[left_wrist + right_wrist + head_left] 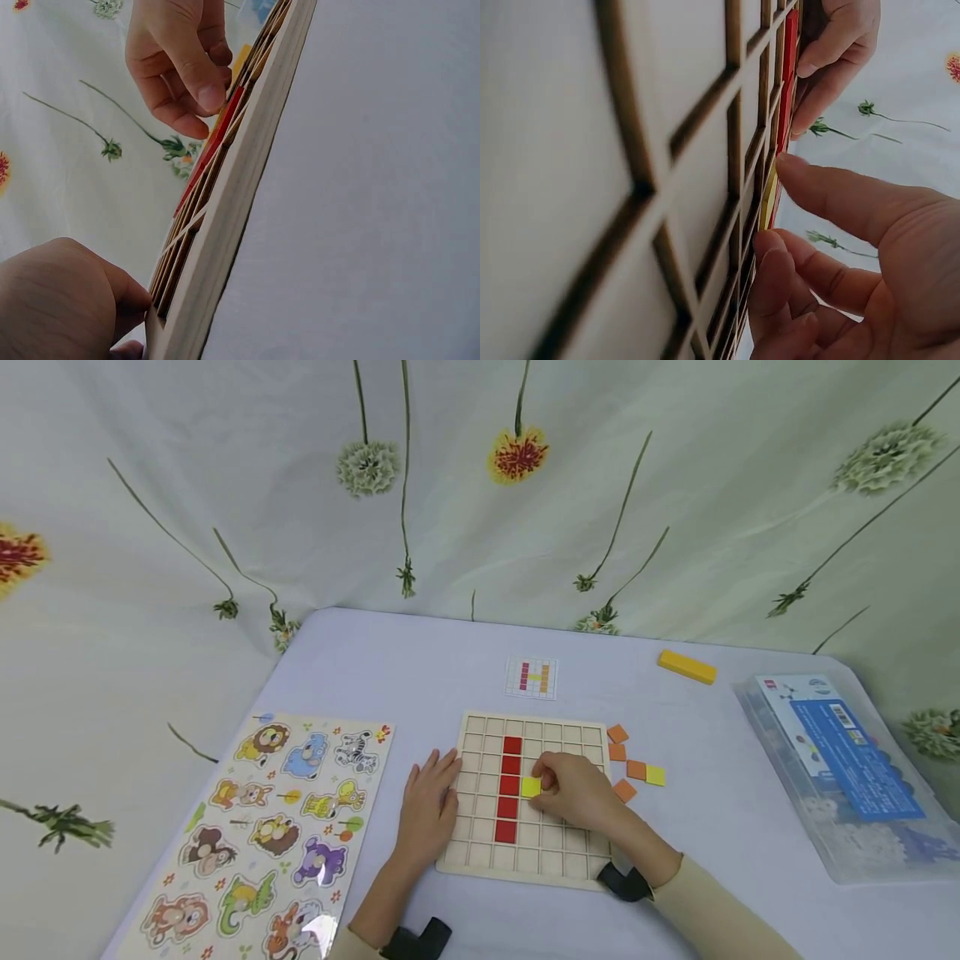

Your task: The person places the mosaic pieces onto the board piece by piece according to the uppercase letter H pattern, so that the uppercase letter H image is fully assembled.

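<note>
And there's the yellow tile (531,787), sitting at the cell just right of the middle one of five red tiles (509,785), right in the heart of the wooden grid board (551,862)! It looks square, so no long axis to line up; the red column beside it runs near to far, and the tile's left edge faces it. Your right hand (577,789) is the nearer one, coming in from the near right, thumb and fingertips pinching the tile at its edges. Whether it lies fully down in its cell, you can't tell from here.

Over to your left hand (429,806): fingers stretched out, resting along the board's left edge, the tile lying to its right across the red column. So your hands are well apart, one on either side of that column.

Just off the board's right edge, four orange tiles (636,769) lie loose, with a spare yellow tile (656,776) at the right end. Beyond the far edge, a small pattern card (531,677) lies flat on the tabletop (420,668). Far right, a yellow-orange block (687,667); right of everything, a clear plastic box (806,827). And out left, an animal puzzle board (288,827)!
</note>
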The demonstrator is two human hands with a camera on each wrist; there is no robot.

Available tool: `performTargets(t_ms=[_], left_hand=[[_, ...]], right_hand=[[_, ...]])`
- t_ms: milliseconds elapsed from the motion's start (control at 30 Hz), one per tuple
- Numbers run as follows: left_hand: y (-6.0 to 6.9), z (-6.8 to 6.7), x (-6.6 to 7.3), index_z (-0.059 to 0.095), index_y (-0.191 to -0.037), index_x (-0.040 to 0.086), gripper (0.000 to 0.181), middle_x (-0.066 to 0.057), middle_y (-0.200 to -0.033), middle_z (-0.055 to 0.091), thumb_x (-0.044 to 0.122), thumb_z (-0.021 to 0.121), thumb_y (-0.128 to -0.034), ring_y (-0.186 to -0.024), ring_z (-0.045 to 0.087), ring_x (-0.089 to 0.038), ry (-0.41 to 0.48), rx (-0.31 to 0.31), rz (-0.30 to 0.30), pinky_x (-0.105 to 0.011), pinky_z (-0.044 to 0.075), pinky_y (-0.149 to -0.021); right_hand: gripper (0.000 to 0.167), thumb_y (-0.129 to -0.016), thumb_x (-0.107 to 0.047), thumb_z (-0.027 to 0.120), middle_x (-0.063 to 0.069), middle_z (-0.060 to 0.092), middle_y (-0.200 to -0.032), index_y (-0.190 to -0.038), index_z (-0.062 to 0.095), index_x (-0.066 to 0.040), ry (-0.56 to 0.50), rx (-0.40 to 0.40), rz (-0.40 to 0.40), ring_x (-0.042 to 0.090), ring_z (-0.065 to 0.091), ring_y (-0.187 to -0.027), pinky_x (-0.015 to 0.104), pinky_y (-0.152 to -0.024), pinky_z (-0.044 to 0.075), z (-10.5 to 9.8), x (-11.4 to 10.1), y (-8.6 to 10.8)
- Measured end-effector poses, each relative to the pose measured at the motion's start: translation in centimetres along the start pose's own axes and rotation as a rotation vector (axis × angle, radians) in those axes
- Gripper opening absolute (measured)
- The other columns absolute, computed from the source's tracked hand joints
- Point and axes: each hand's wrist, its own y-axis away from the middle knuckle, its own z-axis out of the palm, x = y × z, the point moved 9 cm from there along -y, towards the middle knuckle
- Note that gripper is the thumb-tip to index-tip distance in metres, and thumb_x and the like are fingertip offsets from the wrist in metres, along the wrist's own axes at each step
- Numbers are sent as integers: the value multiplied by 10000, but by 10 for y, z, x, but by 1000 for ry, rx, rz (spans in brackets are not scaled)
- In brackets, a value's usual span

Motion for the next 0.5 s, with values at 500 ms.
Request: performTargets(t_ms=[500], left_hand=[[1,-1,0,567,-1342,-4,443,-144,-1461,507,0,544,-899,-1429,352,-384,3,-6,-3,-603,172,-1168]], right_hand=[[382,-803,-101,782,91,654,-963,-1154,652,-23,-116,230,-53,160,565,-798,220,-629,455,-82,42,44]])
